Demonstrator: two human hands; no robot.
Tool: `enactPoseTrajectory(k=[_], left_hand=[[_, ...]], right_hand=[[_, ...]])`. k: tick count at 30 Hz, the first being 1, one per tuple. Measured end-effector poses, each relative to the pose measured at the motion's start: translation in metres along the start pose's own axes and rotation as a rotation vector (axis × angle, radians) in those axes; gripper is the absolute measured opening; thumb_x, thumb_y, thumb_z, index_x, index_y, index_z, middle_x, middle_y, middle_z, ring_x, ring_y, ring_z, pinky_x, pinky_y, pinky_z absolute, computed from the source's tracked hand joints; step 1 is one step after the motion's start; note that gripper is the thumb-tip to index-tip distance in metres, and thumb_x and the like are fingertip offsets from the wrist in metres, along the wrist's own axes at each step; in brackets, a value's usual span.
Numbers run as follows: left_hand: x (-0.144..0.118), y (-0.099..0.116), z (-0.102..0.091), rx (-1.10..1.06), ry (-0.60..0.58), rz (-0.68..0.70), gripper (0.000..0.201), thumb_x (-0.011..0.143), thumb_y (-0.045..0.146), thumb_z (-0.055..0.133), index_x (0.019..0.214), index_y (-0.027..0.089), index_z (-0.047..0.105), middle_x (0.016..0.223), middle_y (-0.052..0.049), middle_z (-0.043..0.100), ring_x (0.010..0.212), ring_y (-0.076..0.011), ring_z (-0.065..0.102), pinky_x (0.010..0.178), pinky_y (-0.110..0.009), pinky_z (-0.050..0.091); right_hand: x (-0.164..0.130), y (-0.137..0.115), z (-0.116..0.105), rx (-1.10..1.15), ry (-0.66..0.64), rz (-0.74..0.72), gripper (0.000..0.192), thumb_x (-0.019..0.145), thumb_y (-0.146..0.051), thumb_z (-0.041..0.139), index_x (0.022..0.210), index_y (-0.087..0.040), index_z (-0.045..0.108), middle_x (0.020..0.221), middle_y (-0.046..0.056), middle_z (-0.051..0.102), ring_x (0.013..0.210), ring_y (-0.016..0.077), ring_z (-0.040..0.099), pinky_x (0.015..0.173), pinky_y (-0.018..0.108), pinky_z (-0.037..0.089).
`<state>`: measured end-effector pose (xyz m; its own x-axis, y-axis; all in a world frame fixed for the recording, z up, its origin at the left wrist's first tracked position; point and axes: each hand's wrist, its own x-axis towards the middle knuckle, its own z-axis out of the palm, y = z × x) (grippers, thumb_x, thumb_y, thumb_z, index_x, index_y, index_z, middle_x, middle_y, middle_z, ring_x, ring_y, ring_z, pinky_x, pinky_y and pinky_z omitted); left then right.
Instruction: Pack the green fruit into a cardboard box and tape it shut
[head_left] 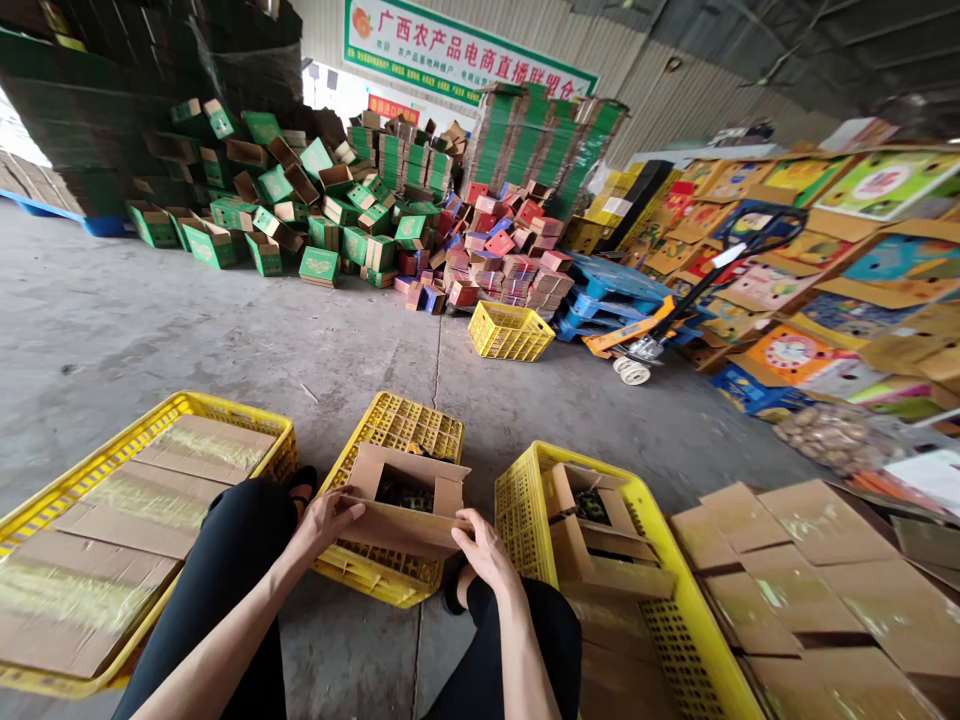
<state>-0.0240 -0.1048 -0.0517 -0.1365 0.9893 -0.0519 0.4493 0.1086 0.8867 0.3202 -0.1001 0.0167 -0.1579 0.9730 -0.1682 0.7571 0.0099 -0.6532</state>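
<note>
An open cardboard box [397,525] stands on an upturned yellow crate [382,580] between my knees. Dark green items [405,493] fill its inside, too shaded to name. My left hand [330,520] grips the near flap at its left end. At the right end of that same flap, my right hand [486,550] has thumb and fingers closed on the cardboard. A small dark and yellow object [415,449] lies on the crate behind the box, too small to make out.
To my left, a yellow crate [289,435] holds taped cartons [142,500]. On my right another yellow crate [517,505] holds open boxes, beside stacked cartons [810,590]. Ahead are a yellow basket [510,333], a pallet jack [637,340], blue pallets [611,280] and heaped green boxes [320,266].
</note>
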Motion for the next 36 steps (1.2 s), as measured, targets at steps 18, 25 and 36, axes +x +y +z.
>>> enactPoseTrajectory(k=[18, 25, 36], left_hand=[[-0.0109, -0.0008, 0.0036, 0.039, 0.042, -0.010, 0.057, 0.082, 0.059, 0.063, 0.116, 0.015, 0.077, 0.105, -0.012, 0.081, 0.104, -0.0324, 0.076, 0.089, -0.039, 0.058], [-0.0093, -0.0002, 0.0035, 0.098, 0.064, -0.040, 0.035, 0.080, 0.046, 0.067, 0.102, 0.020, 0.077, 0.093, -0.008, 0.080, 0.093, -0.0297, 0.076, 0.081, -0.036, 0.056], [-0.0036, -0.0091, 0.0054, 0.040, 0.142, -0.073, 0.024, 0.079, 0.042, 0.066, 0.089, 0.021, 0.071, 0.091, -0.008, 0.080, 0.089, -0.0279, 0.077, 0.081, -0.036, 0.059]], right_hand=[[-0.0054, 0.0013, -0.0017, 0.018, 0.037, 0.010, 0.013, 0.085, -0.024, 0.054, 0.081, -0.023, 0.065, 0.088, 0.004, 0.076, 0.087, 0.0226, 0.074, 0.078, 0.030, 0.053], [-0.0025, 0.0016, 0.0010, 0.006, 0.091, 0.026, 0.014, 0.083, -0.030, 0.054, 0.069, -0.025, 0.053, 0.070, 0.001, 0.067, 0.077, 0.0222, 0.070, 0.072, 0.030, 0.050], [0.0027, 0.0075, 0.0058, -0.023, 0.137, 0.026, 0.018, 0.082, -0.033, 0.053, 0.067, -0.027, 0.047, 0.069, 0.001, 0.065, 0.075, 0.0227, 0.068, 0.070, 0.030, 0.047]])
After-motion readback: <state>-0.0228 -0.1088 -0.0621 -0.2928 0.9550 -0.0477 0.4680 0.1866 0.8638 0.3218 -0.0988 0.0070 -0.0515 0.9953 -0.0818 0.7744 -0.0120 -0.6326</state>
